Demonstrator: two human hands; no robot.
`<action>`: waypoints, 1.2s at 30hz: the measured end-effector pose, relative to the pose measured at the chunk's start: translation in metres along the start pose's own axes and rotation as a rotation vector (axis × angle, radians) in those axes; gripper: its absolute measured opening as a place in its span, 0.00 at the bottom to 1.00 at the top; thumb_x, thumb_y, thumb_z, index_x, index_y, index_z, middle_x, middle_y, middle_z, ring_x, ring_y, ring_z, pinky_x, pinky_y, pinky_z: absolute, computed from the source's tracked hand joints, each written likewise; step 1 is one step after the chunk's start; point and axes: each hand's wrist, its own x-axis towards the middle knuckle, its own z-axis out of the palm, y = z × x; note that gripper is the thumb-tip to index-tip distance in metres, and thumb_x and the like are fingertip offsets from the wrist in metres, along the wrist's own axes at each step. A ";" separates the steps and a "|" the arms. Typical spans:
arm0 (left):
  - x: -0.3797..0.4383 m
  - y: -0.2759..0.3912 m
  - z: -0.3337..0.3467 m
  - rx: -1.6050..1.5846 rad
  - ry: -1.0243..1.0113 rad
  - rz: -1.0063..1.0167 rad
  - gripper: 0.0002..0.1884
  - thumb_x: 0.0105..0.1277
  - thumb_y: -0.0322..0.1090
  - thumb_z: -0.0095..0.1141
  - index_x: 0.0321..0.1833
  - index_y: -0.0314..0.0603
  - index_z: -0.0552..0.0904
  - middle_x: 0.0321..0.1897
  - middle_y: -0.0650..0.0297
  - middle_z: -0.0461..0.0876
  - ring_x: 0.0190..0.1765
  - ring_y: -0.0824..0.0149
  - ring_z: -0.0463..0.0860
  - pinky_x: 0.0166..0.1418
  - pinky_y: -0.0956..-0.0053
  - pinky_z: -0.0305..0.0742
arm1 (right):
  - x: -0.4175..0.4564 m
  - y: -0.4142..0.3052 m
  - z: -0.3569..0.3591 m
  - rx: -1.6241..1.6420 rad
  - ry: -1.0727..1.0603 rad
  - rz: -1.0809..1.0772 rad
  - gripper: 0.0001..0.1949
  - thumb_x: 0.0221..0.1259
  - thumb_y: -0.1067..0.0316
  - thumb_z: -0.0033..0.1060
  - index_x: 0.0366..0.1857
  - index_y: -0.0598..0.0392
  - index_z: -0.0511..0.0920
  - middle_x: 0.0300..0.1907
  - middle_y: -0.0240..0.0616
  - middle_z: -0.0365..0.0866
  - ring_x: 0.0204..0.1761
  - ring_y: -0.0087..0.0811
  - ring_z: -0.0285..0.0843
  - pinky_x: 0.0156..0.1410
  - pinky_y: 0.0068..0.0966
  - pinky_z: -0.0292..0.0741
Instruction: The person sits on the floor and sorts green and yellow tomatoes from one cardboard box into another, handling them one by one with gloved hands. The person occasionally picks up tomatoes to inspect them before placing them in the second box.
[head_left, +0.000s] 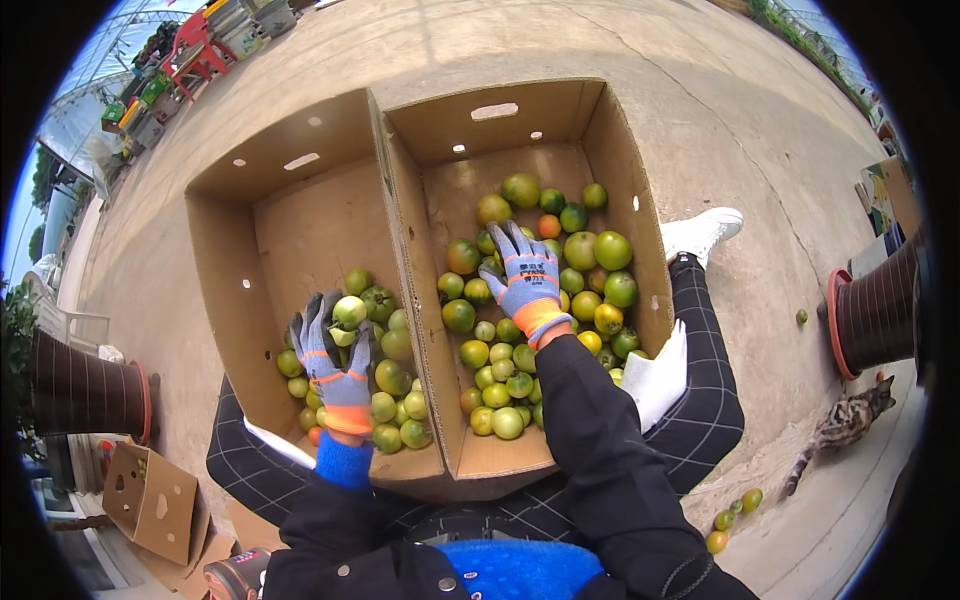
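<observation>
Two open cardboard boxes stand side by side before me. In the left box (225, 225), my left hand (334, 360) wears a grey-blue glove with orange bands. A pale green tomato (349, 312) sits between its thumb and fingers, with another pale tomato partly hidden below it. More green tomatoes (394, 376) lie around that hand in the near part of the box. Inside the right box (450, 154), my gloved right hand (525, 277) reaches palm down over green and orange tomatoes (463, 256). Its fingertips touch or hover just above the fruit; what lies beneath the palm is hidden.
A cat (844, 424) and a few loose tomatoes (724, 520) are on the floor at right. Large brown pots (874, 319) stand on both sides. Another cardboard box (150, 502) is at lower left. A red chair (196, 56) stands far left. My legs flank the boxes.
</observation>
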 end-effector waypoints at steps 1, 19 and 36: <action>-0.001 -0.020 0.000 0.035 0.026 -0.048 0.23 0.61 0.33 0.65 0.60 0.40 0.80 0.56 0.57 0.82 0.65 0.53 0.73 0.76 0.57 0.56 | -0.004 0.011 0.012 -0.086 -0.025 -0.033 0.35 0.57 0.53 0.66 0.71 0.37 0.65 0.70 0.40 0.68 0.66 0.44 0.68 0.70 0.42 0.61; -0.023 -0.003 0.010 0.173 -0.127 0.132 0.41 0.57 0.45 0.67 0.72 0.37 0.67 0.69 0.52 0.69 0.72 0.47 0.63 0.77 0.51 0.52 | 0.007 0.043 0.029 1.178 0.158 0.438 0.20 0.61 0.60 0.68 0.54 0.57 0.76 0.47 0.39 0.83 0.47 0.32 0.83 0.52 0.31 0.79; -0.004 0.057 -0.008 0.036 -0.087 0.350 0.33 0.46 0.47 0.72 0.58 0.48 0.80 0.57 0.63 0.80 0.67 0.50 0.72 0.76 0.43 0.51 | -0.006 -0.055 -0.054 1.469 -0.711 -0.043 0.16 0.68 0.60 0.60 0.51 0.60 0.81 0.35 0.32 0.85 0.39 0.20 0.81 0.42 0.19 0.76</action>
